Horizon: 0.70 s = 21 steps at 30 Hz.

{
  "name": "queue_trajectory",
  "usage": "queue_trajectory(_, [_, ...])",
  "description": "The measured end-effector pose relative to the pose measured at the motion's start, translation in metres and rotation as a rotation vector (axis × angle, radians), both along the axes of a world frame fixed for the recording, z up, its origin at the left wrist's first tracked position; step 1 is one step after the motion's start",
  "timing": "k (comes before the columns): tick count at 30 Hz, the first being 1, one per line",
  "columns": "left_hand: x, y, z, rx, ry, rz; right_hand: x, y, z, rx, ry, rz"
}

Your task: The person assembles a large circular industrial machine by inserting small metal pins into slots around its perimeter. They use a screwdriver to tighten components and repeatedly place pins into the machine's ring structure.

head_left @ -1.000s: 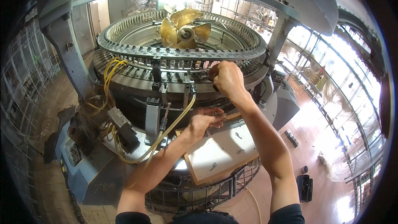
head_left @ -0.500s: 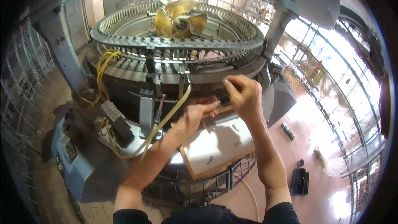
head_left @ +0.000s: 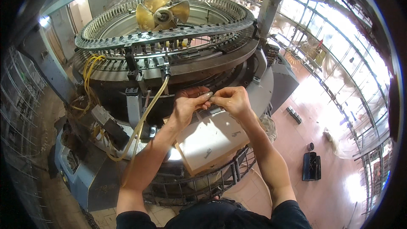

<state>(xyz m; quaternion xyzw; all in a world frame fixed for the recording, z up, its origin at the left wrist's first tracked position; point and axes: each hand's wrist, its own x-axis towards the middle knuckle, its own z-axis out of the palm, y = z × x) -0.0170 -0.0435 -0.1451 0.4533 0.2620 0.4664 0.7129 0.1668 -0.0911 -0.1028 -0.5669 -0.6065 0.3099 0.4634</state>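
Note:
My left hand (head_left: 188, 105) and my right hand (head_left: 233, 101) meet fingertip to fingertip in front of the dark lower ring of a large circular knitting machine (head_left: 199, 68). Thumb and forefinger of each are pinched together; whatever lies between them is too small to name. Below the hands a white board (head_left: 197, 142) with a wooden edge rests on the machine. Small dark metal pieces lie on it, one a loose piece (head_left: 207, 153) near the front, another small piece (head_left: 235, 134) toward the right.
A yellow hose (head_left: 148, 112) runs down left of my left forearm. The brass-coloured fan (head_left: 163, 15) sits inside the upper ring. A black barred rail (head_left: 207, 183) curves below the board. On the floor at right lie a dark open case (head_left: 311, 166) and a metal block (head_left: 294, 115).
My right hand has come down and left to meet the left hand's fingertips. The view has shifted, so the machine sits farther left and higher.

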Motion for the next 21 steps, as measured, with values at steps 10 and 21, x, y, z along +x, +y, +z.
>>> queue_trajectory(10, [0.001, -0.001, 0.001, -0.005, -0.035, -0.034, 0.009, -0.006, 0.009, 0.087, -0.057, 0.011])
queue_trajectory(21, [-0.001, 0.007, -0.007, -0.023, -0.102, -0.066, -0.044, 0.049, 0.105, 0.328, -0.363, -0.125])
